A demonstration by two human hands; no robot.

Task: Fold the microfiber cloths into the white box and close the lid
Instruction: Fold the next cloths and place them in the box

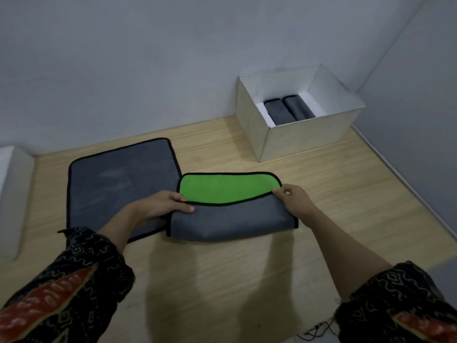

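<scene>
Grip: left hand (pixel 165 204), right hand (pixel 294 199) each pinch green-grey cloth (pixel 232 219) edge | one flat grey cloth (pixel 118 184) | two folded cloths (pixel 279 111) in white box (pixel 309 137)

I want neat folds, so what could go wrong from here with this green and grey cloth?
The folded edge of the cloth curves between the left hand and right hand, so the fold may end skewed. The white box already holds two folded cloths, so a bulky fold might fit poorly.

wooden surface (pixel 222 280) | flat grey cloth (pixel 118 184) | half-folded green-lined cloth (pixel 232 221) | open white box (pixel 304 142) | white block (pixel 12 194)
</scene>
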